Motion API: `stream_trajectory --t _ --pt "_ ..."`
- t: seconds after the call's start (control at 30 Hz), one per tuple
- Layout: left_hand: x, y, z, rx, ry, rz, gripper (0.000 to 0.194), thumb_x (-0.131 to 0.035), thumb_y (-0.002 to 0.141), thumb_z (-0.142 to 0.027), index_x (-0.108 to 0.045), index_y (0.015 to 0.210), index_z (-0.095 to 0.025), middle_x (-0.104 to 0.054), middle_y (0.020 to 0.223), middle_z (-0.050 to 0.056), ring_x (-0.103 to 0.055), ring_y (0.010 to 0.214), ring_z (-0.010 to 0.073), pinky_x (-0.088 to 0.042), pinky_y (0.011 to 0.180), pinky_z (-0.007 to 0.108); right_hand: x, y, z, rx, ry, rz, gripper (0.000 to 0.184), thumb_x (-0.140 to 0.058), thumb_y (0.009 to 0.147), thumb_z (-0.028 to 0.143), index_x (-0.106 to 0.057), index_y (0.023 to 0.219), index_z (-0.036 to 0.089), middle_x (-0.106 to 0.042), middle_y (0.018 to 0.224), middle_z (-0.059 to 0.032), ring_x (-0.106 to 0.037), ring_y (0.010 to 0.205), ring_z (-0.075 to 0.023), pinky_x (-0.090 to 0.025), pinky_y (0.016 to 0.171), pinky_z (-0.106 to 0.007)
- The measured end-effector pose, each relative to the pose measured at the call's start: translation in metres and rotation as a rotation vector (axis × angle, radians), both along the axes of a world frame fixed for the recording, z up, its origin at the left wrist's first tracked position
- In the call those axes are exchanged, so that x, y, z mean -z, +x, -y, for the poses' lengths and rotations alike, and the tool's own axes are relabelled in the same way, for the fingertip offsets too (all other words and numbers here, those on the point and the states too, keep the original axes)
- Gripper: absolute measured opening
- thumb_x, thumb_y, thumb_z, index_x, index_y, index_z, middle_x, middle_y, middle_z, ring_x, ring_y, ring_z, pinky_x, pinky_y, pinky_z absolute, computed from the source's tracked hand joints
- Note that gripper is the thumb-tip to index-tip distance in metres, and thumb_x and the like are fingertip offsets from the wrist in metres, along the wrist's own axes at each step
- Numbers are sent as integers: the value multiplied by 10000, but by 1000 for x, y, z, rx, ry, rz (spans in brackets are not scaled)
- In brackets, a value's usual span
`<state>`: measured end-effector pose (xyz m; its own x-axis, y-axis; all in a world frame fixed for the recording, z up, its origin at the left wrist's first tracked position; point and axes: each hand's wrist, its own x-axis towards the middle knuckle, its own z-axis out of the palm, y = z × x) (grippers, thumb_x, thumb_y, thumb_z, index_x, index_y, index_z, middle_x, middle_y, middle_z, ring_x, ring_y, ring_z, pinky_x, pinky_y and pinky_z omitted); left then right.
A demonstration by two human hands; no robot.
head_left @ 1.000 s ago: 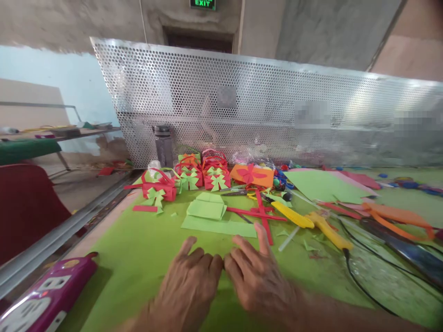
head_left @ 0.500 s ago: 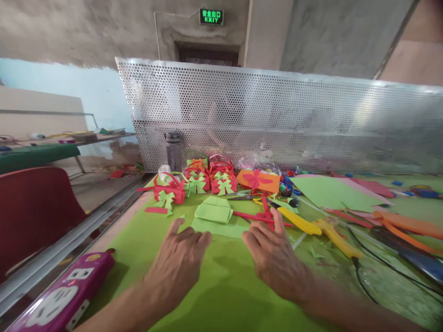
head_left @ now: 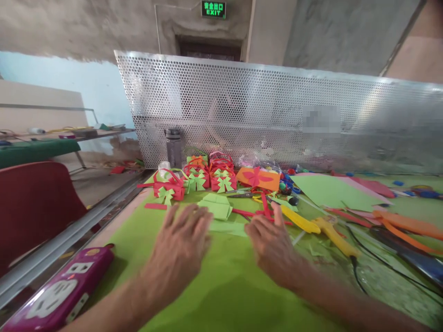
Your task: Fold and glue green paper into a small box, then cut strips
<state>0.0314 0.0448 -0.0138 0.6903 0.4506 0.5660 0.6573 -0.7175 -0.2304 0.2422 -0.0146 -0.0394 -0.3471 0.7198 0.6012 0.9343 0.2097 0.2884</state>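
Observation:
My left hand (head_left: 180,246) hovers palm down over the green table cover (head_left: 221,295), fingers spread and blurred, its fingertips at the near edge of a folded light green paper piece (head_left: 216,206). My right hand (head_left: 272,242) is also open and palm down, fingertips near a flat green paper strip (head_left: 228,227) and crossed red paper strips (head_left: 265,208). Neither hand holds anything. Behind the folded paper stand several small red paper baskets with green bows (head_left: 199,179).
A purple power strip (head_left: 58,295) lies at the near left edge. Yellow tools (head_left: 313,225), a black cable (head_left: 360,272), green and pink sheets (head_left: 332,191) and orange scissors (head_left: 404,223) lie to the right. A perforated metal screen (head_left: 277,115) and a bottle (head_left: 174,147) stand behind. A red chair (head_left: 34,203) is left.
My hands were side by side and touching near the table's front; they have moved apart and forward toward the green paper pieces. The camera view has shifted slightly.

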Motion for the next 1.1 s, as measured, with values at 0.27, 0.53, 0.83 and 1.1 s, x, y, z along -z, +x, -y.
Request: stream_trajectory --t 0.27,0.53,0.83,1.1 --pt "18 6 12 120 -188 -1 326 -363 722 62 -570 647 -179 -550 500 -32 -515 475 127 -362 927 471 3 -14 13 -87 -113 -10 274 -346 694 -41 -491 723 189 -528 683 -8 -472 718 -176 -197 991 -549" --pt "14 -8 -17 -162 -299 -203 355 -305 656 119 -533 628 -151 -427 443 -75 -417 404 83 -348 933 502 -1 11 -12 19 -173 -123 296 -329 715 -62 -483 660 185 -536 607 19 -488 619 -134 -226 980 -457" --pt "15 -7 -27 -226 -410 -216 325 -329 657 112 -508 606 -154 -234 424 -102 -281 371 63 -398 804 397 -4 16 -23 31 -250 -214 315 -349 686 -60 -541 727 186 -596 652 5 -532 642 -137 -200 981 -422" --pt "5 -8 -31 -251 -444 -166 296 -344 810 -34 -541 621 -149 -358 438 -47 -383 402 103 -229 431 227 -10 28 -30 67 -317 -254 289 -378 769 26 -602 851 189 -627 614 31 -559 597 -121 -253 924 -376"
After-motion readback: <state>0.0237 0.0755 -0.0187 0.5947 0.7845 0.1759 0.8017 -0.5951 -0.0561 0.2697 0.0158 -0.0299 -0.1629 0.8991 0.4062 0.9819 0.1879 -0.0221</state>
